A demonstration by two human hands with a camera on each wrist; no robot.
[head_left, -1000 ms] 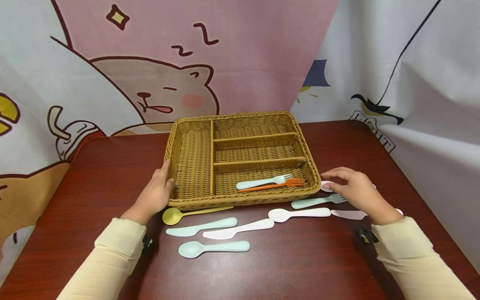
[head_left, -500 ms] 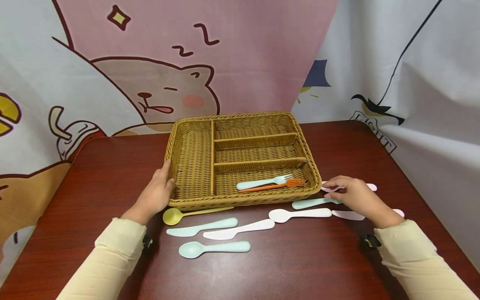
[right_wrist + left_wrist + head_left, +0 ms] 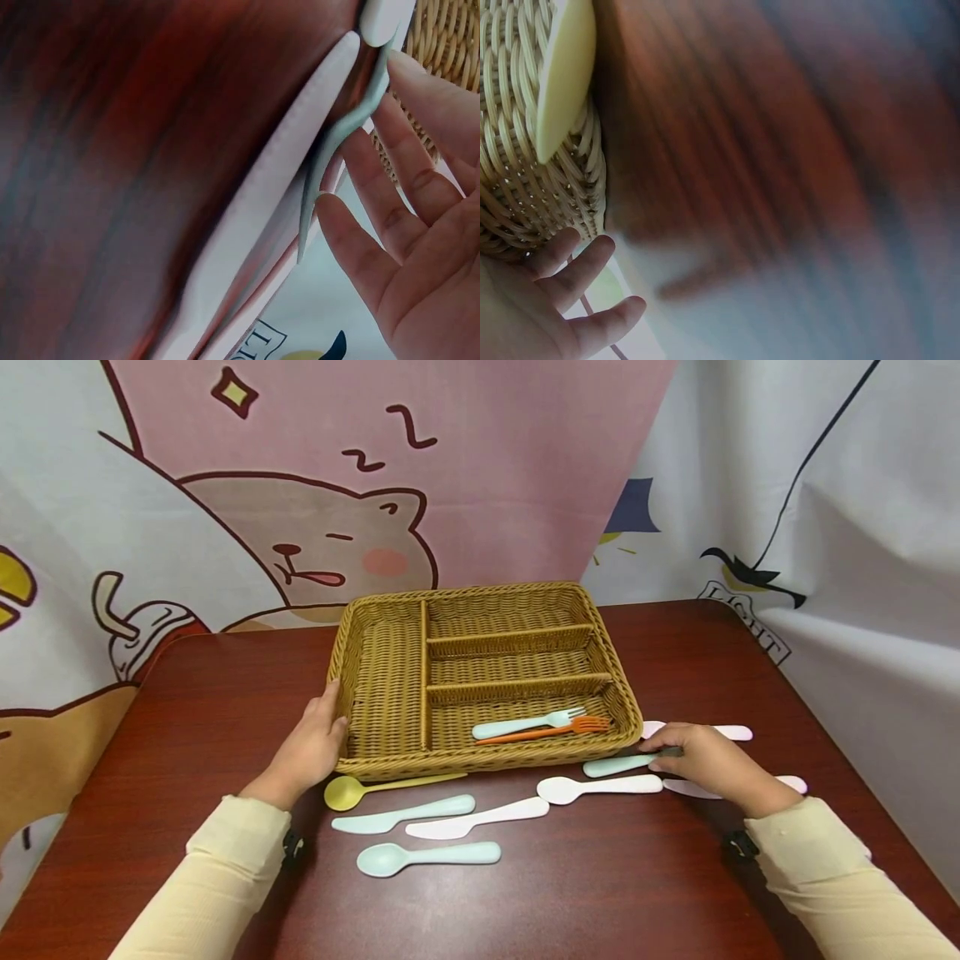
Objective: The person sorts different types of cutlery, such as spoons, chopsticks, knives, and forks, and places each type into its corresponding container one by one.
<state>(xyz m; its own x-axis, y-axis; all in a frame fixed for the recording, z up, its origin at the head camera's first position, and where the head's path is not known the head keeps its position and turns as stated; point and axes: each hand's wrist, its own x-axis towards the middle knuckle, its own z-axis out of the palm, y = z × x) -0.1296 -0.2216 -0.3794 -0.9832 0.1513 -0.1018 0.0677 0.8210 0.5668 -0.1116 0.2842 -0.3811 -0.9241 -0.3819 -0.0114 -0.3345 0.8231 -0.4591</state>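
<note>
My right hand (image 3: pixel 708 764) pinches a mint-green fork (image 3: pixel 617 766) lying just in front of the wicker basket's right corner; the fingers cover its tines in the head view. In the right wrist view the fork (image 3: pixel 341 127) runs along the fingertips, beside a pale pink knife (image 3: pixel 274 172). A pale pink spoon (image 3: pixel 733 732) lies partly behind that hand. At the basket's (image 3: pixel 487 762) left side rests my left hand (image 3: pixel 303 747), its fingers fairly straight against the rim. Inside the front compartment are a mint fork (image 3: pixel 510 727) and an orange fork (image 3: pixel 532 734).
Along the basket's front lie a yellow spoon (image 3: pixel 345 792), a mint knife (image 3: pixel 405 814), a white knife (image 3: pixel 480 819), a mint spoon (image 3: pixel 427 855) and a white spoon (image 3: pixel 600 788). A printed curtain (image 3: pixel 510 468) hangs behind the dark red table (image 3: pixel 585 893).
My right hand has come down and nearer, from the pink spoon onto the mint fork, uncovering more of the spoon. The left hand stays at the basket.
</note>
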